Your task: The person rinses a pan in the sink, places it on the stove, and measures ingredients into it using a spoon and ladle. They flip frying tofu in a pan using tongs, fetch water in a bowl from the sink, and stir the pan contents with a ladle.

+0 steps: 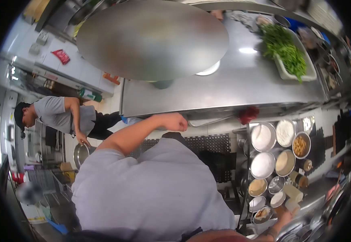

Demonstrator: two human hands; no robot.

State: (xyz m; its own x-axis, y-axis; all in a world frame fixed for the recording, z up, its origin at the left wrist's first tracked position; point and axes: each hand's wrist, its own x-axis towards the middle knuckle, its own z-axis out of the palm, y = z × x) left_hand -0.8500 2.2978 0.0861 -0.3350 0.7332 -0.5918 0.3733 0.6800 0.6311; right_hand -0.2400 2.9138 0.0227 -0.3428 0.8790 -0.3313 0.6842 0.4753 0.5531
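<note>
My left hand (176, 122) is closed, held in front of my grey shirt near the edge of the steel worktable (224, 90). Just beyond its knuckles begins a thin curved metal rod (216, 122), which runs toward a dark red bundle (248, 115). Whether the hand grips the rod is unclear. At the lower right, my right hand (283, 214) is among the seasoning containers, against a pale plastic bottle (292, 206). Its fingers are too small and partly covered to show a grip. Close by are a metal bowl of brown sauce (262, 215) and a bowl of white powder (278, 199).
Several round metal pots of powders and a pot of yellow-brown pieces (301, 145) crowd the right-hand stand. A white basket of leafy greens (298, 60) sits on the worktable. A co-worker (62, 115) at the left carries a metal pot (80, 155). A blurred patch hides the top.
</note>
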